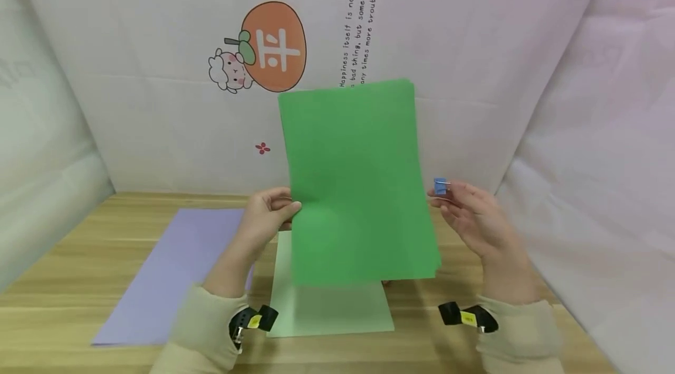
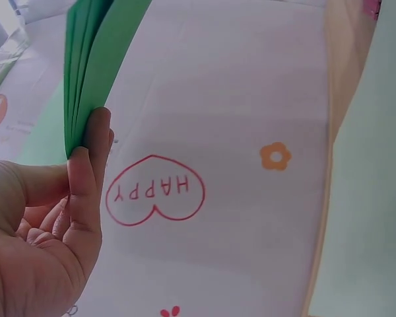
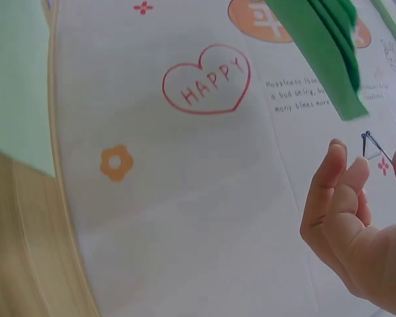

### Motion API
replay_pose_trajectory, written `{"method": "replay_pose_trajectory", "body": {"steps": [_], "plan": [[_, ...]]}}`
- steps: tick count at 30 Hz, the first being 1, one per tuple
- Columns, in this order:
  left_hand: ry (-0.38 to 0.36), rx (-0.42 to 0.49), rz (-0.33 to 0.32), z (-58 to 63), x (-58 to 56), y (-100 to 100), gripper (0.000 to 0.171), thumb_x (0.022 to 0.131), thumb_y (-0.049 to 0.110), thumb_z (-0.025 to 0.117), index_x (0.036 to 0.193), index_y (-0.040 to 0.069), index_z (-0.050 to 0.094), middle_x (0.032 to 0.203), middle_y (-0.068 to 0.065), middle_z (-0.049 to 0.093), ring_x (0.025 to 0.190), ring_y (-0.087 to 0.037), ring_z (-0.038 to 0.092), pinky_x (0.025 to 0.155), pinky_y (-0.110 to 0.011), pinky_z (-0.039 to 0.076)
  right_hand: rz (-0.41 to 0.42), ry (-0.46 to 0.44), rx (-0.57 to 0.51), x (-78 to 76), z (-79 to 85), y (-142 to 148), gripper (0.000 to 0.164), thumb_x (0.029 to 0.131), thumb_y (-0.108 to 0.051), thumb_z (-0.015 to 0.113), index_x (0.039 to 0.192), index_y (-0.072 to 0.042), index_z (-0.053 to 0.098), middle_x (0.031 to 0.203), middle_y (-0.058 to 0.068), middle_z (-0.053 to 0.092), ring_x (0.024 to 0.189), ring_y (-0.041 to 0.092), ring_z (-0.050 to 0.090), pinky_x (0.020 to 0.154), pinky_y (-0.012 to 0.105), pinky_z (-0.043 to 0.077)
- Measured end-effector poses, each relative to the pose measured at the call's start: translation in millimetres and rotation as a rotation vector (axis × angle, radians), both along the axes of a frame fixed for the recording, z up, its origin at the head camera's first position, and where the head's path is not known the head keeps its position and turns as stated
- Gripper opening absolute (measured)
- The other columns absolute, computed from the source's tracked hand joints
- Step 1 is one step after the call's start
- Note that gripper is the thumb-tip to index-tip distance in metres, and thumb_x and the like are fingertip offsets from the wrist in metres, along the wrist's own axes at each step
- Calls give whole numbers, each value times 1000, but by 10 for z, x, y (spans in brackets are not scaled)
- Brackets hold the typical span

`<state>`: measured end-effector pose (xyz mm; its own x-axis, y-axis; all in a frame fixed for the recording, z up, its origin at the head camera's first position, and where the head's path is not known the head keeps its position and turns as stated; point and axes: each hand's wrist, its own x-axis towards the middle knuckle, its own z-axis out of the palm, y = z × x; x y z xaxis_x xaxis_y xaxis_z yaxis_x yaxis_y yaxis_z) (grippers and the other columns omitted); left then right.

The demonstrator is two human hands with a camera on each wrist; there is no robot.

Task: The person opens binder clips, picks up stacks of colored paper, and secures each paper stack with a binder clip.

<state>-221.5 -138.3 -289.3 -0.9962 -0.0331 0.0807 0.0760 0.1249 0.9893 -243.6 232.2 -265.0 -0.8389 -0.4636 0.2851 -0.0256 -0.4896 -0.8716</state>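
Note:
Several green paper sheets [image 1: 358,180] are held upright in a stack above the table. My left hand [image 1: 269,210] pinches the stack's left edge between thumb and fingers; in the left wrist view the sheet edges fan slightly apart above that hand [image 2: 59,211]. To the right of the stack, my right hand [image 1: 477,216] pinches a small blue binder clip [image 1: 440,186] with metal handles. The right wrist view shows the clip's wire handles [image 3: 373,142] at the fingertips of the right hand [image 3: 356,231], just off the stack's corner [image 3: 350,109].
Below the stack a pale green sheet [image 1: 332,312] lies on the wooden table [image 1: 437,350]. A purple sheet [image 1: 158,286] lies to its left. A white printed cloth [image 1: 174,133] hangs behind, with white cloth walls [image 1: 606,186] at both sides.

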Motion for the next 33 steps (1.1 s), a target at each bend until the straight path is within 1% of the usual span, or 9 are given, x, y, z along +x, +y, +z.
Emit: {"method": "replay_pose_trajectory", "body": {"steps": [3, 7, 11, 14, 17, 22, 24, 29, 33], "plan": [[11, -9, -1, 52, 38, -69, 35, 96, 4, 62, 130, -6, 58, 102, -4, 73, 78, -2, 61, 68, -20, 56, -26, -15, -21, 0, 9, -109, 31, 107, -10, 41, 107, -1, 71, 104, 10, 75, 94, 18, 72, 79, 17, 56], [22, -24, -6, 91, 79, -134, 33, 97, 4, 62, 128, -6, 59, 95, 3, 72, 76, -3, 61, 68, -21, 56, -103, -58, -21, 30, 14, -179, 25, 105, -11, 47, 103, -3, 71, 98, 8, 75, 89, 16, 71, 77, 17, 57], [36, -24, -14, 105, 104, -151, 30, 96, 3, 63, 125, -6, 60, 87, 10, 71, 74, -3, 61, 67, -21, 57, -153, -82, -17, 55, 14, -203, 24, 104, -12, 49, 97, -6, 72, 95, 5, 75, 90, 14, 70, 83, 22, 57], [38, -28, -22, 102, 120, -143, 30, 96, 2, 63, 125, -7, 60, 85, 11, 71, 74, -3, 61, 67, -21, 57, -175, -91, -15, 71, 7, -215, 25, 104, -13, 51, 92, -9, 73, 94, 1, 75, 92, 13, 70, 88, 27, 57], [34, -38, -24, 98, 129, -131, 33, 96, 3, 63, 127, -7, 59, 90, 5, 73, 75, -3, 61, 67, -21, 57, -208, -94, 0, 86, 3, -231, 23, 102, -13, 54, 87, -11, 71, 93, -2, 74, 93, 12, 69, 89, 29, 57], [39, -61, -17, 122, 137, -112, 40, 97, 5, 63, 134, -7, 55, 109, -13, 73, 79, -2, 62, 69, -20, 56, -287, -111, 46, 87, 21, -268, 19, 99, -16, 61, 83, -14, 69, 93, -5, 72, 93, 10, 67, 87, 29, 57], [43, -67, -13, 133, 137, -104, 41, 97, 5, 62, 136, -7, 54, 114, -17, 71, 80, -2, 62, 69, -20, 56, -307, -124, 72, 79, 34, -286, 21, 99, -15, 60, 81, -14, 69, 93, -6, 71, 93, 9, 67, 87, 29, 57], [57, -66, 3, 128, 126, -73, 39, 96, 4, 63, 133, -7, 56, 115, -20, 71, 80, -2, 62, 68, -19, 56, -327, -150, 151, 64, 46, -320, 25, 101, -18, 57, 77, -17, 67, 94, -9, 69, 94, 6, 64, 86, 28, 55], [59, -55, 7, 103, 117, -45, 37, 96, 3, 64, 130, -8, 58, 115, -22, 71, 79, -2, 62, 67, -19, 56, -344, -158, 202, 57, 37, -330, 26, 100, -22, 57, 77, -19, 66, 91, -11, 68, 95, 5, 62, 88, 28, 51]]}}
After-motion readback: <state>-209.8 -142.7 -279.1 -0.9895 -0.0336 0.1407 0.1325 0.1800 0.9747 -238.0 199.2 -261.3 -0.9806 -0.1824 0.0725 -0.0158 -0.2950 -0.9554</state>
